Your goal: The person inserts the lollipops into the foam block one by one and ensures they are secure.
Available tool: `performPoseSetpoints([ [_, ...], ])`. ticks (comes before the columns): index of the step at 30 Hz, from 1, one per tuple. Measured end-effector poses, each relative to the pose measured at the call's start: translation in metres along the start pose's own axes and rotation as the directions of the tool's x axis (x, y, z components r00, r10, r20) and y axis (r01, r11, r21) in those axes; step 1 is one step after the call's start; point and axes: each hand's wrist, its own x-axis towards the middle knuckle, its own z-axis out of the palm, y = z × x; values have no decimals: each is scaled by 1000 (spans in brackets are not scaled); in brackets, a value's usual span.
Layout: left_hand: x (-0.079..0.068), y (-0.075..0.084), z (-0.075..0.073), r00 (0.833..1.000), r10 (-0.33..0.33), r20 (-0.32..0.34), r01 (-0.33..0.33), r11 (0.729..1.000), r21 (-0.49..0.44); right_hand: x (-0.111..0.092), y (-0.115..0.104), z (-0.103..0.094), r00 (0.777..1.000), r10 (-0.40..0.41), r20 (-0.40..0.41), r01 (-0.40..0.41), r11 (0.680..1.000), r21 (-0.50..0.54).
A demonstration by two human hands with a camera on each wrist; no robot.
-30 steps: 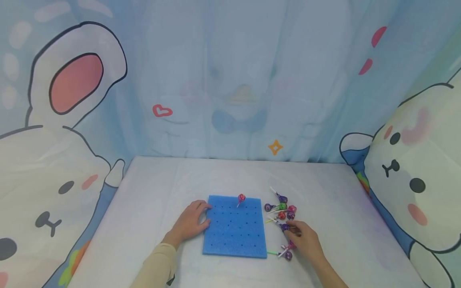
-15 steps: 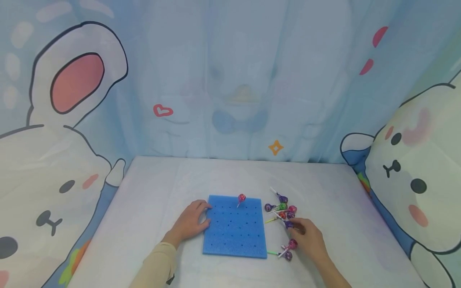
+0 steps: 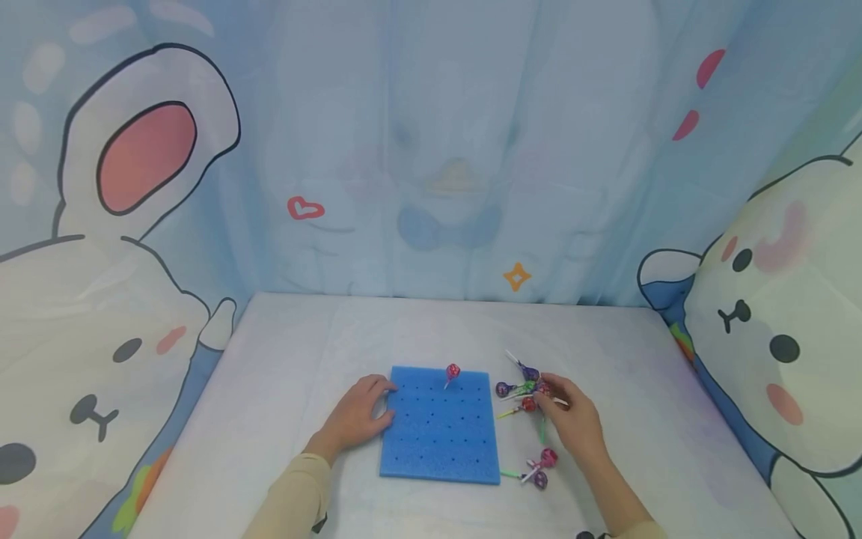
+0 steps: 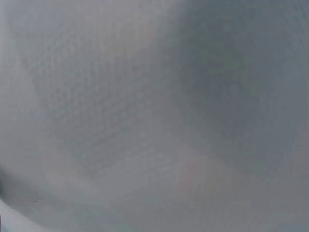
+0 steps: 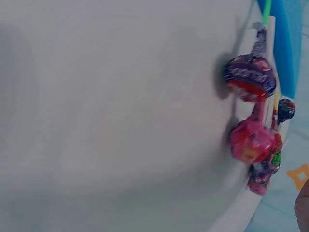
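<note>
In the head view my left hand (image 3: 361,414) rests against the left edge of a blue foam board (image 3: 441,427) dotted with small holes. One red lollipop (image 3: 453,371) stands tilted by its stick near the board's far edge. My right hand (image 3: 575,423) is over the cluster of wrapped lollipops right of the board. Its thumb and fingertips pinch a lollipop, mostly hidden, whose white stick (image 3: 560,402) shows between thumb and fingers. Below the cluster lie a pink lollipop (image 3: 548,457) and a purple lollipop (image 3: 540,480). In the right wrist view only a fingertip (image 5: 303,208) shows.
Beside the right fingertips lie a purple lollipop (image 3: 530,373), a dark lollipop (image 3: 502,389) and a red lollipop (image 3: 528,404). All rest on a white-covered table (image 3: 323,329) backed by a printed curtain (image 3: 444,112). The left wrist view is only a grey blur.
My right hand has moved away from me, up to the cluster. The purple lollipop at its fingertips has left its earlier spot, and a green stick is uncovered there. My left hand stays put.
</note>
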Motion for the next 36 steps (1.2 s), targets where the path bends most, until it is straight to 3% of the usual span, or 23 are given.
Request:
performPoseSetpoints([
  [5, 0, 2, -1, 1000, 8, -9, -8, 1000, -6, 11, -10, 8, 998, 63, 5, -63, 993, 98],
  [10, 1, 1, -2, 1000, 8, -4, -8, 1000, -1, 23, -18, 21, 992, 123, 18, -124, 967, 224],
  [18, 2, -1, 0, 1000, -2, 7, 2, 1000, 16, 37, -35, 38, 996, 82, 34, -89, 932, 350],
  [26, 1, -1, 0, 1000, 4, 1, -4, 1000, 14, 45, -40, 49, 996, 84, 38, -92, 943, 320],
  [36, 1, 0, -1, 1000, -6, 14, 6, 1000, 7, 40, -41, 57, 988, 95, 119, -128, 941, 314],
])
